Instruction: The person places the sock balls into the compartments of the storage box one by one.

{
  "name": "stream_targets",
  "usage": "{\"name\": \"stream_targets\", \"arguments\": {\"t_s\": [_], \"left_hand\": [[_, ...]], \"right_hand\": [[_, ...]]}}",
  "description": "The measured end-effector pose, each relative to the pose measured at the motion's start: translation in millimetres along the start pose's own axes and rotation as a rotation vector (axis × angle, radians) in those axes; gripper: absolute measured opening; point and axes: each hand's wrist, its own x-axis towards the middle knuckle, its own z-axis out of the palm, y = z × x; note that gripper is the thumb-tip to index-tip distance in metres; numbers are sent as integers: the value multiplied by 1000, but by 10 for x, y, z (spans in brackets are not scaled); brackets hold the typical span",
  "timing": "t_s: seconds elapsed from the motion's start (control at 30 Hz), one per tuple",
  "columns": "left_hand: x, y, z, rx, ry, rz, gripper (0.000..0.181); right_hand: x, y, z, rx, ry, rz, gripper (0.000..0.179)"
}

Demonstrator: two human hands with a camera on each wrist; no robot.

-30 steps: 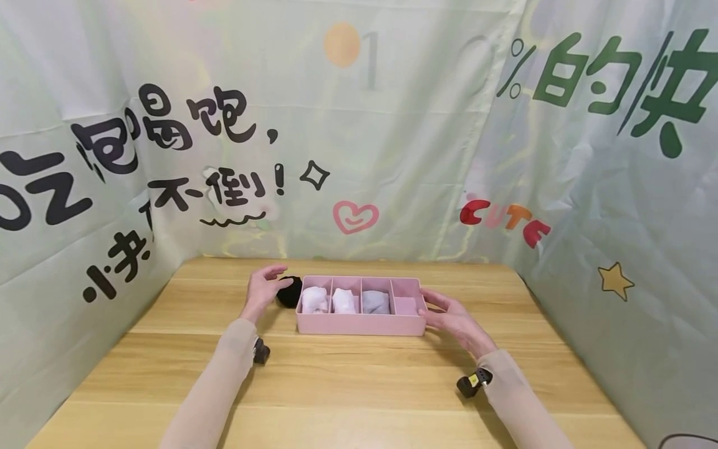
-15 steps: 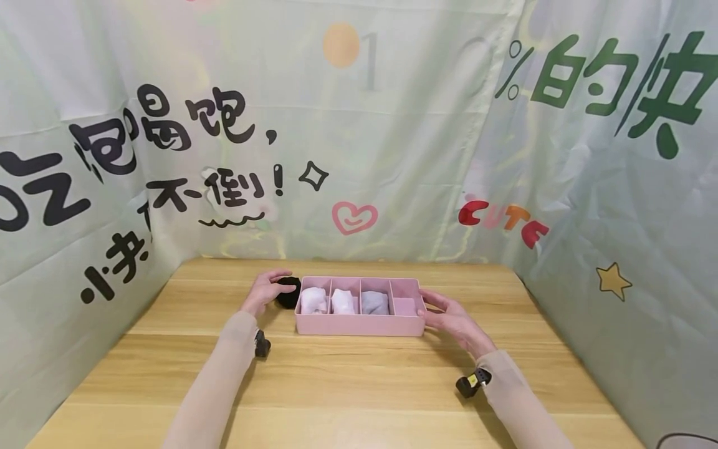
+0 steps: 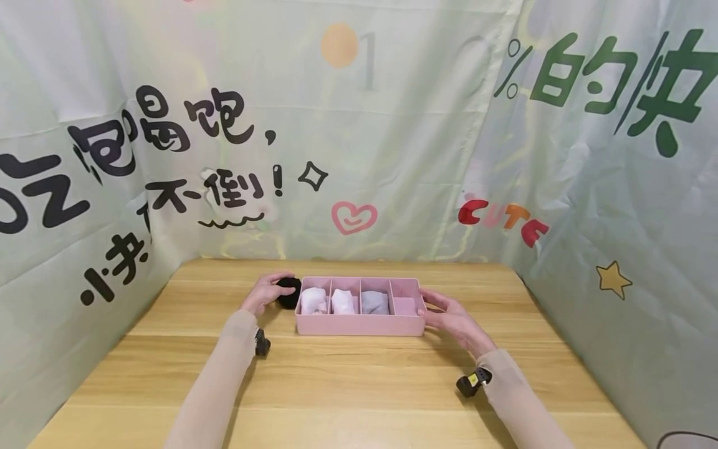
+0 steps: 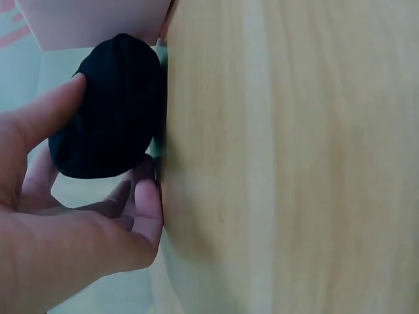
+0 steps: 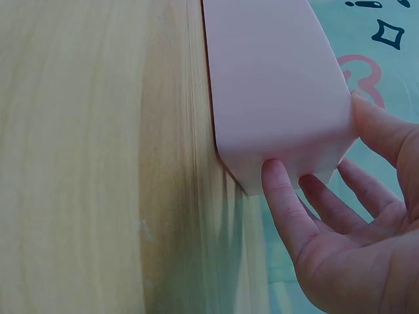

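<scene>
A pink divided storage box lies lengthwise toward the back of the table. Two white rolled cloth bundles and a grey one fill neighbouring compartments; the rightmost compartment holds none. Against the box's left end sits a black rolled sock, an oval bundle in the left wrist view. My left hand holds this sock, thumb on its side and fingers curled beneath. At the other end, my right hand rests its fingertips against the box's end wall, with the thumb at the rim.
A wooden table carries everything. Printed fabric curtains rise along its back and both sides. Each wrist wears a small black camera, the right one lying close over the table in the head view.
My left hand has moved in around the black sock and its fingers have closed on it. The right hand and the box look unmoved.
</scene>
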Motion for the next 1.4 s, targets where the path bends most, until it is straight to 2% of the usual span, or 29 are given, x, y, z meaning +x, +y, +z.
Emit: {"name": "stream_targets", "arguments": {"t_s": [0.1,0.3,0.53,0.77,0.9,1.1,1.4], "left_hand": [[3,-7,-1,-14,-11,-14,55],[41,-46,-30,-41,41,-29,46],[18,-75,-113,-155,83,-13,47],[-46,22,-217,-54,163,36,50],[-80,75,-254,-49,190,60,52],[-123,155,-208,-65,223,93,51],[-216,266,-61,-114,224,79,50]], "right_hand": [[-6,-3,-3,5,0,4,66],[-2,-4,-9,2,5,4,66],[1,-17,-15,-16,11,-1,65],[-13,-23,-14,-21,3,-6,65],[-7,-17,-4,-18,2,-6,66],[-12,6,-13,-12,10,-11,65],[3,11,1,-1,-4,-8,66]]}}
